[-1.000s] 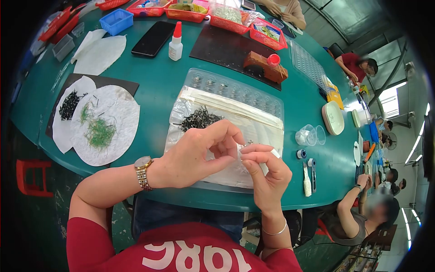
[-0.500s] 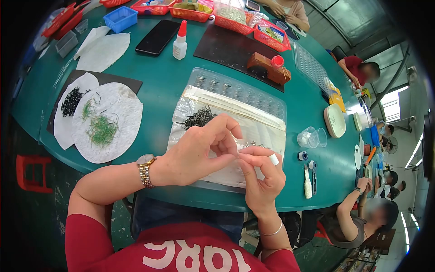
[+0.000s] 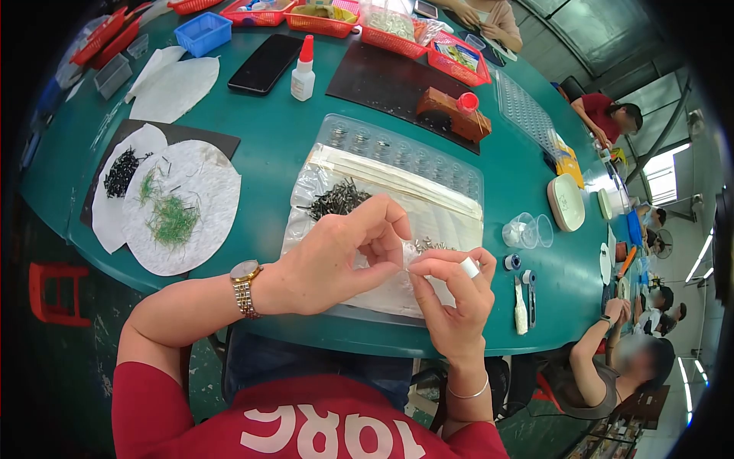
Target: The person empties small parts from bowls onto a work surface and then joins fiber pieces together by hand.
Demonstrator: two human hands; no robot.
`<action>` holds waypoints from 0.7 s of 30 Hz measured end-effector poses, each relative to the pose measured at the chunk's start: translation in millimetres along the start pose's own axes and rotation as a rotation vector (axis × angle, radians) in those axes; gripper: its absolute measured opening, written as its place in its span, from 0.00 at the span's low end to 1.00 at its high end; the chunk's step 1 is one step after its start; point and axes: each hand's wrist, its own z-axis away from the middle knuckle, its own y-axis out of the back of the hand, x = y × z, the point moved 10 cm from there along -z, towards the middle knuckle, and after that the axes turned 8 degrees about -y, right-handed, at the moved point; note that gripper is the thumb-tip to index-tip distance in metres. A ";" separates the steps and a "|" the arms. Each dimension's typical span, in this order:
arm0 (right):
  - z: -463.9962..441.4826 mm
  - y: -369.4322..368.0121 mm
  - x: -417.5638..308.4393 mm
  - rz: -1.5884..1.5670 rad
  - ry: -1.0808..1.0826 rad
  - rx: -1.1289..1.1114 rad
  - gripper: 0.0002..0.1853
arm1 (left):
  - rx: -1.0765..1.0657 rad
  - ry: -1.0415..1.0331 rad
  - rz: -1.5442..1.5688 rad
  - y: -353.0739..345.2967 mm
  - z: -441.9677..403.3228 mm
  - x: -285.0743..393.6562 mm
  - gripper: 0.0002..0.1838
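My left hand, with a watch on the wrist, hovers over a white-covered clear tray. Its thumb and index finger pinch something tiny and pale that I cannot make out. Meeting it from the right, my right hand has thumb and index fingertips close together at the same spot; what they grip is too small to name. White tape wraps one of its fingers. Behind the left hand lies a pile of short black-and-silver pieces. Small metallic bits are scattered beyond the right fingers.
To the left, white round sheets carry green strands and black pieces. A phone, glue bottle and brown block stand farther back. Clear cups and a white-handled tool lie right. Co-workers sit around.
My right hand has shifted slightly right, its fingers lifting and spreading a little from the left fingertips. My left hand stays nearly still, pinching.
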 end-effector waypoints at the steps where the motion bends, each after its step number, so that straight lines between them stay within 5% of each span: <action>1: 0.1 -0.3 -0.5 0.001 -0.005 -0.005 0.11 | -0.003 -0.029 -0.026 -0.1 0.1 2.2 0.19; 14: 2.0 -4.3 -0.4 -0.055 -0.045 -0.013 0.10 | 0.031 -0.302 -0.307 -3.3 6.5 21.5 0.23; 21: -0.2 5.9 -2.3 -0.031 -0.037 0.038 0.11 | 0.070 -0.276 -0.199 4.5 0.4 29.5 0.24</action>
